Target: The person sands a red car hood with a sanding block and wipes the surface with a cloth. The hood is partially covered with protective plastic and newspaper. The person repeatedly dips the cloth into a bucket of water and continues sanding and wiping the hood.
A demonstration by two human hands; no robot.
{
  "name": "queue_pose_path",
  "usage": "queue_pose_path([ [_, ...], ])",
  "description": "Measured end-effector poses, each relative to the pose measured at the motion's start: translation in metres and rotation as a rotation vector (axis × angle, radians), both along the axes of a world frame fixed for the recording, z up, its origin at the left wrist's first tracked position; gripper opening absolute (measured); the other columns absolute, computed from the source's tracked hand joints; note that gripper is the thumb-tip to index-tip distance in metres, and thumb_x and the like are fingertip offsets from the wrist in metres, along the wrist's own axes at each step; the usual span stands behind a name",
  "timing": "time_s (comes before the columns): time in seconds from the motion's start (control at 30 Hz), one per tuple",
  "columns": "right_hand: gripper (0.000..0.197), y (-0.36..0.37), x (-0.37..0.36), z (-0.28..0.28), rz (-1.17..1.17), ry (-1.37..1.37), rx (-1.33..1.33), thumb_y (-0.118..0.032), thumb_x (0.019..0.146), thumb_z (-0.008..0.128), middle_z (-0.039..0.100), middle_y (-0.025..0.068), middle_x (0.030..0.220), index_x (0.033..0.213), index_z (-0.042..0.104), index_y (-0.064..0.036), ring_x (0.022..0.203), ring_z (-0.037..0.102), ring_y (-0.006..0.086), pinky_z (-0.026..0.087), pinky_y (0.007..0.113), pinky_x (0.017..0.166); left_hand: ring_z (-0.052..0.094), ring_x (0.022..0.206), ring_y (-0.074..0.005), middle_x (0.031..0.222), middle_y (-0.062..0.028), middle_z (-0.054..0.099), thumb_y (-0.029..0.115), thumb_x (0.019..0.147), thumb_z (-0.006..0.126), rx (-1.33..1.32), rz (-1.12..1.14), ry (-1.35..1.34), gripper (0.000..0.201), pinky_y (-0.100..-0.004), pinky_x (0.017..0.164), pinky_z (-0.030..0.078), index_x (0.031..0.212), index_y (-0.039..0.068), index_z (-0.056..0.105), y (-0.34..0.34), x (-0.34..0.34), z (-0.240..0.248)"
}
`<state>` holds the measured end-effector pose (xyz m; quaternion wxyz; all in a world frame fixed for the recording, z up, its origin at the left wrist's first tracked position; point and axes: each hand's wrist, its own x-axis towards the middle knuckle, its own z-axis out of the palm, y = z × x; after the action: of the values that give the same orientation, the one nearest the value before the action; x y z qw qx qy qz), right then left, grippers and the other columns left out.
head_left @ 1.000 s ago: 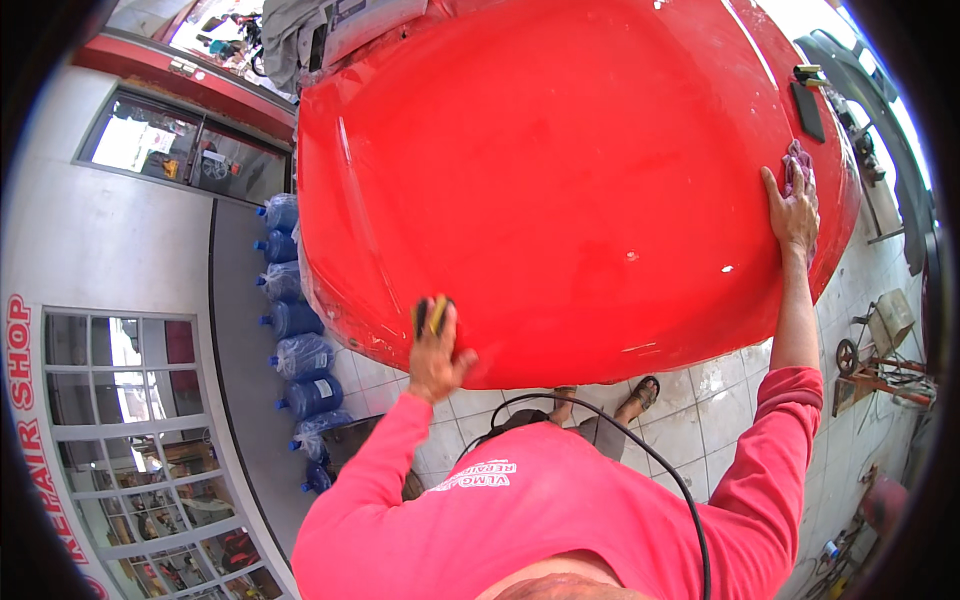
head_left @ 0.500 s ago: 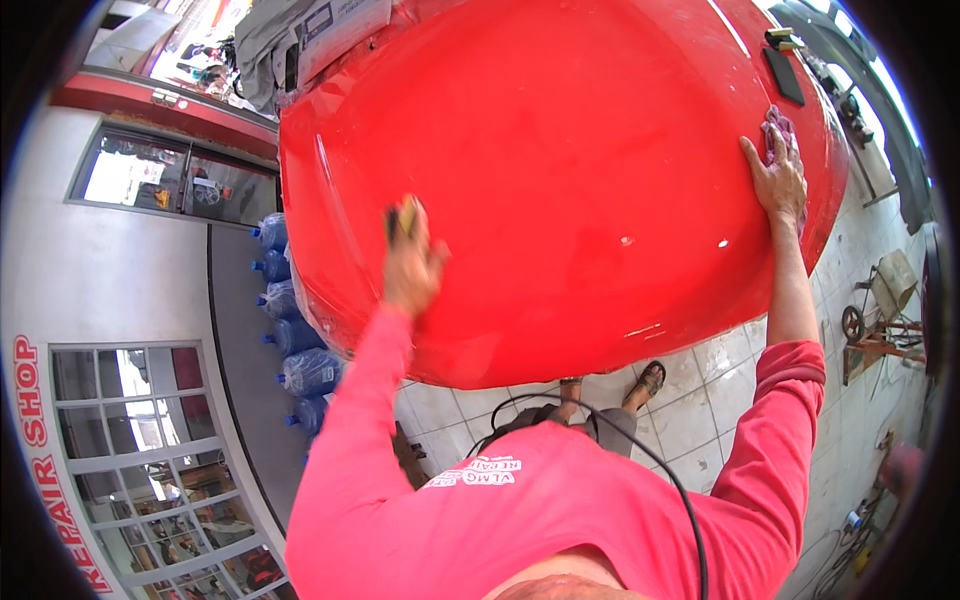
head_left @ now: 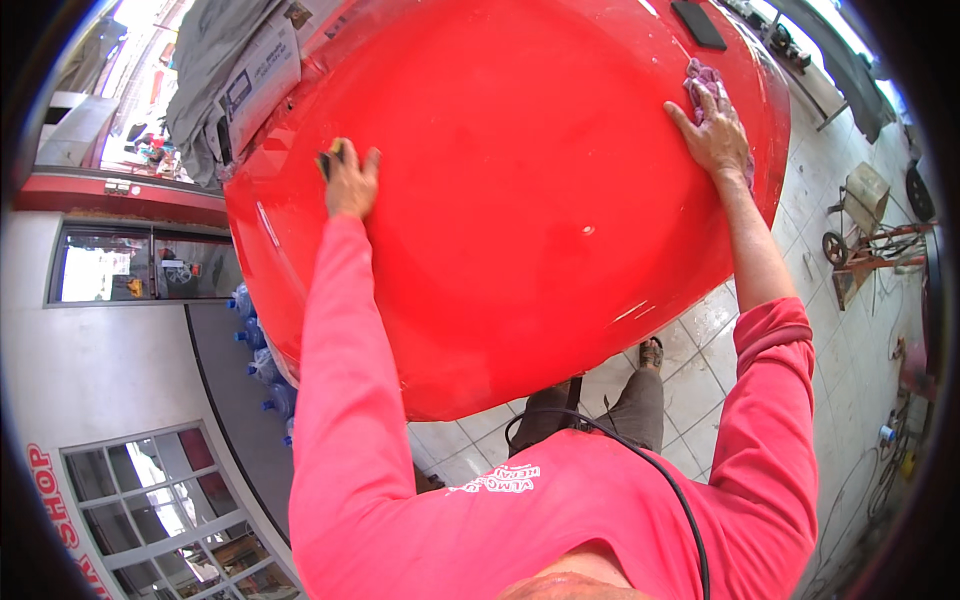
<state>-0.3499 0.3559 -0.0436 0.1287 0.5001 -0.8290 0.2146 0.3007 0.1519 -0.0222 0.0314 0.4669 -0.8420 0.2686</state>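
A large glossy red car hood [head_left: 500, 200] spreads out before me. On its left part, my left hand [head_left: 352, 185] is closed around a small yellow-and-black block [head_left: 325, 163], which the fingers partly cover. It is held against or just over the paint; I cannot tell which. My right hand [head_left: 718, 138] lies on the hood's right side, fingers spread, pressing on a crumpled purplish cloth [head_left: 703, 76]. The cloth shows past the fingertips and beside the wrist. Just beyond it rests a dark flat rectangular pad [head_left: 699, 25].
Grey covering and printed paper [head_left: 262, 80] lie at the hood's far left. Blue water jugs [head_left: 265, 368] line the left wall near a paned window [head_left: 150, 490]. A wheeled metal frame [head_left: 868, 250] stands on the tiled floor at right. A black cable [head_left: 655, 458] crosses my shirt.
My view has shifted, so the hood sits farther left and higher. My left hand has slid a little farther away over the hood with the block. The right hand stays on the cloth.
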Motion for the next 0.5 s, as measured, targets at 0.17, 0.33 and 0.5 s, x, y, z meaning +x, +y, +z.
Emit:
queue_pose_path([
  [0.17,0.079,0.037,-0.053,0.004,0.149,-0.160,0.018,-0.078,0.093,0.070,0.051,0.0208,0.167,0.155,0.062,-0.0296,0.146,0.059,0.0432,0.054,0.053,0.114,0.022,0.166,-0.0492,0.177,-0.0274,0.031,0.067,0.110,0.048,0.340,-0.263,0.355,0.092,-0.0568,0.136,0.022,0.173,0.002,0.031,0.271,-0.158,-0.009],
  [0.33,0.060,0.035,-0.075,0.004,0.365,-0.245,-0.125,-0.063,0.093,0.080,0.057,0.0207,0.162,0.142,0.070,-0.0283,0.144,0.059,0.0447,0.054,0.053,0.114,0.026,0.167,-0.0423,0.177,-0.0211,0.036,0.058,0.108,0.060,0.464,-0.347,0.229,0.085,-0.0553,0.136,0.026,0.172,0.007,0.036,0.252,-0.167,0.012],
  [0.5,0.039,0.020,-0.051,0.004,0.443,-0.173,-0.333,-0.052,0.091,0.083,0.070,0.0179,0.137,0.110,0.077,-0.0181,0.128,0.067,0.0397,0.057,0.051,0.104,0.041,0.155,-0.0492,0.166,-0.0328,0.044,0.053,0.112,0.056,0.214,0.094,0.334,0.077,-0.0498,0.126,0.043,0.163,-0.004,0.045,0.036,-0.174,0.019],
])
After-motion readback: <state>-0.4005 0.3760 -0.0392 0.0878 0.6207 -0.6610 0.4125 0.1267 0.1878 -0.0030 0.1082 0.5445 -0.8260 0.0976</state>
